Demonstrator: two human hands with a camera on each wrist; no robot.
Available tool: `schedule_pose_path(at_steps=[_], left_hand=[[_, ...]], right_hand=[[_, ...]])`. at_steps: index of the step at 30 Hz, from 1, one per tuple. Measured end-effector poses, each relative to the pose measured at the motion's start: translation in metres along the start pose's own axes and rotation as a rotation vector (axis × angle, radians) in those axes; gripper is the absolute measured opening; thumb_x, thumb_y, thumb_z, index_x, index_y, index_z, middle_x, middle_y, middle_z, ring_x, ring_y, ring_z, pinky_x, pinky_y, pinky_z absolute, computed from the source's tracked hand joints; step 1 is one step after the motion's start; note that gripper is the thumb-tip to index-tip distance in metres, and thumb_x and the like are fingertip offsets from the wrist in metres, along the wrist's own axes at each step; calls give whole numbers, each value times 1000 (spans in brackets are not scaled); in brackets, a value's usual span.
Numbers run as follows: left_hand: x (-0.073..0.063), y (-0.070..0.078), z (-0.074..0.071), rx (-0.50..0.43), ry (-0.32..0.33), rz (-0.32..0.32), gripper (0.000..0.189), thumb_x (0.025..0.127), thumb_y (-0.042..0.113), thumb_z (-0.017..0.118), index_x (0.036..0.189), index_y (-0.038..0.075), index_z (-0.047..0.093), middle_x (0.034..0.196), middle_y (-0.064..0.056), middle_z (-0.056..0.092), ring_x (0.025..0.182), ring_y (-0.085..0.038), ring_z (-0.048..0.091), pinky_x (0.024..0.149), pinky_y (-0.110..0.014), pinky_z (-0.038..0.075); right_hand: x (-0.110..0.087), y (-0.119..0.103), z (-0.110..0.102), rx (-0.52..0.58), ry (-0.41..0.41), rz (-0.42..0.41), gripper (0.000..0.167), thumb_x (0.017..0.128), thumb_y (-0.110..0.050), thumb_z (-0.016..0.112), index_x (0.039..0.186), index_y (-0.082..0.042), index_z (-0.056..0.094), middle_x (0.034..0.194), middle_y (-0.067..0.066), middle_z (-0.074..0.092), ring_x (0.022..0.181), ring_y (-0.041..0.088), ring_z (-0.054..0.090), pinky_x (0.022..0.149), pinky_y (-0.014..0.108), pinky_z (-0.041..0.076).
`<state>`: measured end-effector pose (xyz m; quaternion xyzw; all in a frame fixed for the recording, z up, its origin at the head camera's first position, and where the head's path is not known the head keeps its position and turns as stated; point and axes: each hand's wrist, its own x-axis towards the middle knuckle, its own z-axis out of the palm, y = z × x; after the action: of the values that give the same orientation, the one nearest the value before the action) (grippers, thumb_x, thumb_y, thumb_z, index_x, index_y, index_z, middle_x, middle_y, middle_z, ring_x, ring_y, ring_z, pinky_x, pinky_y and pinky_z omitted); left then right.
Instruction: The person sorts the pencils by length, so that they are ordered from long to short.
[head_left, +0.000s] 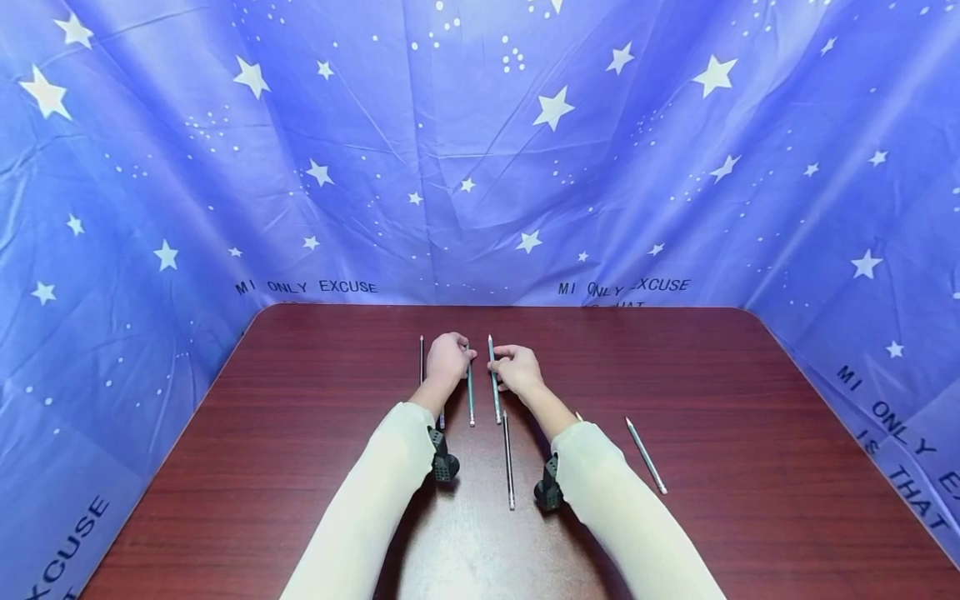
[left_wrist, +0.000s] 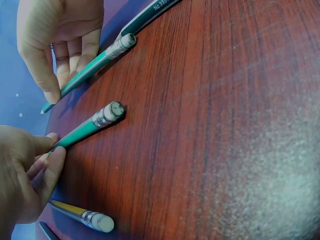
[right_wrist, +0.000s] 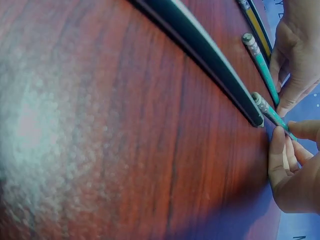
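Head view shows a left teal wooden pencil and a right teal wooden pencil side by side but apart over the red-brown wood-grain worktop, tips towards twelve o'clock, eraser ends towards six. At the pair's nine o'clock, the left hand grasps its pencil, fingers pinched on the shaft; at three, the right hand pinches the other likewise. Both grips sit nearer the points than the erasers, probably because a slim shaft swings easily and thumb and fingers can steer its angle from there. Just beside the right pencil's eraser, a long blackish pencil lies towards half past five; whether they touch, I cannot tell. A yellow-striped pencil with a white eraser lies near seven, mostly hidden overhead by the left arm, and a slim dark pencil shows beyond the left hand. Farther out, a greyish pencil slants at four. Blue star-patterned fabric hangs at twelve.
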<state>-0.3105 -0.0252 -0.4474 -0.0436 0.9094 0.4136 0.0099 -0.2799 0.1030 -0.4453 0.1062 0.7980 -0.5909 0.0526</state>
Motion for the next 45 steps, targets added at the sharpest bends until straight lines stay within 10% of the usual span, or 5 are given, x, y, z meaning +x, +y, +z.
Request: schedule_pose_path(at_steps=[12, 29, 37, 45], left_hand=[[0, 1, 1, 87, 27, 22, 24, 86, 19, 67, 106, 6, 66, 93, -6, 68, 79, -19, 65, 72, -31, 55], [2, 0, 2, 87, 24, 19, 26, 86, 20, 67, 108, 6, 65, 94, -7, 68, 80, -20, 65, 74, -32, 55], [-1, 1, 1, 73, 14, 7, 27, 87, 21, 67, 109, 7, 65, 94, -6, 68, 73, -18, 64, 68, -29, 55], [-1, 2, 0, 82, 19, 6, 27, 87, 22, 67, 109, 7, 64, 95, -6, 67, 79, -19, 63, 71, -31, 54]], right_hand=[[3, 1, 5, -142, 31, -34, 32, 85, -7, 64, 117, -3, 63, 81, 8, 65, 54, 8, 54, 45, 21, 52], [0, -1, 7, -342, 72, -38, 31, 85, -18, 66, 115, -12, 66, 84, 4, 69, 51, 10, 59, 52, 22, 50], [0, 2, 10, -460, 132, -71, 28, 86, -24, 64, 113, -17, 68, 91, -1, 71, 84, 17, 64, 67, 32, 49], [-1, 2, 11, -455, 134, -87, 29, 84, -24, 66, 112, -15, 68, 90, 1, 71, 85, 19, 64, 65, 33, 50]])
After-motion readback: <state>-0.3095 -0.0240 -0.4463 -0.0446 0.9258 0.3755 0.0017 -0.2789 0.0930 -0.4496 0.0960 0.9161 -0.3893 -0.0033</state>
